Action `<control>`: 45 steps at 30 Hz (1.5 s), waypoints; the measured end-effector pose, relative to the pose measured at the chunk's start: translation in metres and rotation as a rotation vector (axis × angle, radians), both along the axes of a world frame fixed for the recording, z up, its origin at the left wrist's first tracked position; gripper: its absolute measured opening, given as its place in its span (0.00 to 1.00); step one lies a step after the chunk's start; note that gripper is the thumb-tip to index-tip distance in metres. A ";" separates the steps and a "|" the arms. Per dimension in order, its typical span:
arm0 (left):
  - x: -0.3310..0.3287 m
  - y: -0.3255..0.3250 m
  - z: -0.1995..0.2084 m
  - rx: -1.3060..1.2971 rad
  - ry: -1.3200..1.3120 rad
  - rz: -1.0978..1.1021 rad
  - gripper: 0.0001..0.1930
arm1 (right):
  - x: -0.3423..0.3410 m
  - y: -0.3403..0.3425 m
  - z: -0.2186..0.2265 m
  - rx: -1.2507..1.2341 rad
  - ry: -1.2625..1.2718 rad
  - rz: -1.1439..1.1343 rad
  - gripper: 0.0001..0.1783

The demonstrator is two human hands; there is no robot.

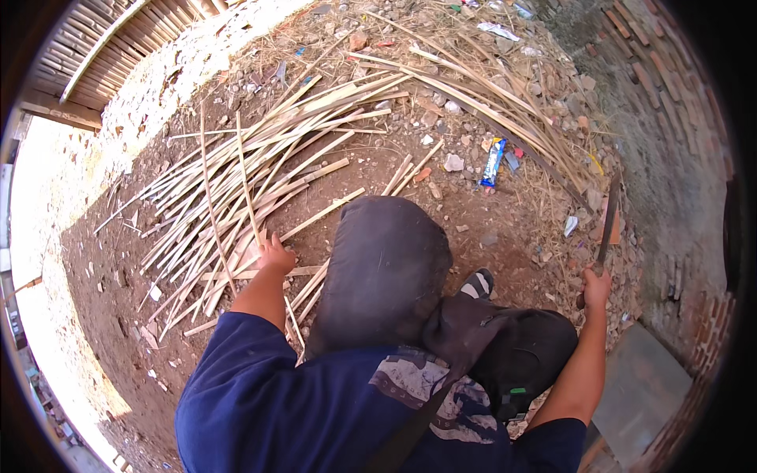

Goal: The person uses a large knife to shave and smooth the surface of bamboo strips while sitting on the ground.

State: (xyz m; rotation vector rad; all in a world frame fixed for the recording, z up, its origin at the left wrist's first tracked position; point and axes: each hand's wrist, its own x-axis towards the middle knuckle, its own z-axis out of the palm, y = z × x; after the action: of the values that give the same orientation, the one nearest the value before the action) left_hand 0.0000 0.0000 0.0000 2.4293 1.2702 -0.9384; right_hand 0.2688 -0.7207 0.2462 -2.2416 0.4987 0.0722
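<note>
Dirt ground (512,272); worn brick wall (670,189) right; sunlight (59,315) left.

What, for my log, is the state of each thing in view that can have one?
Pale strips: loose, crisscrossed
Left hand: at a strip, grip unclear
Machete: blade bare, held
Right hand: closed on the machete
Blue wrapper: lying loose, contents unclear
Ground: littered, partly sunlit
Wall: bricks partly exposed

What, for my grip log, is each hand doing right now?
Left hand: at the end of a wooden strip; whether it grips cannot be told.
Right hand: closed, holding a long-bladed tool.
</note>
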 end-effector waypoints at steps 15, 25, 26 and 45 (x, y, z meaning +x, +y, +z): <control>0.012 0.033 0.005 0.058 -0.177 -0.143 0.20 | 0.011 0.027 0.005 -0.006 0.034 0.055 0.08; 0.103 0.071 -0.021 -0.008 -0.267 -0.209 0.27 | 0.012 0.027 0.004 -0.040 0.066 0.052 0.07; 0.108 0.070 -0.016 0.014 -0.225 -0.167 0.28 | 0.011 0.028 0.004 -0.052 0.068 0.056 0.06; 0.078 0.079 0.020 0.164 -0.451 -0.421 0.13 | 0.022 0.047 0.008 -0.186 0.107 0.108 0.08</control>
State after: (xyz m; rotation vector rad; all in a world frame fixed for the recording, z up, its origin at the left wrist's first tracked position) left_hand 0.0775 0.0788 0.0197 2.8775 0.7183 -0.3313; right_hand 0.2912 -0.6736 0.2542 -2.4558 0.4565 0.2099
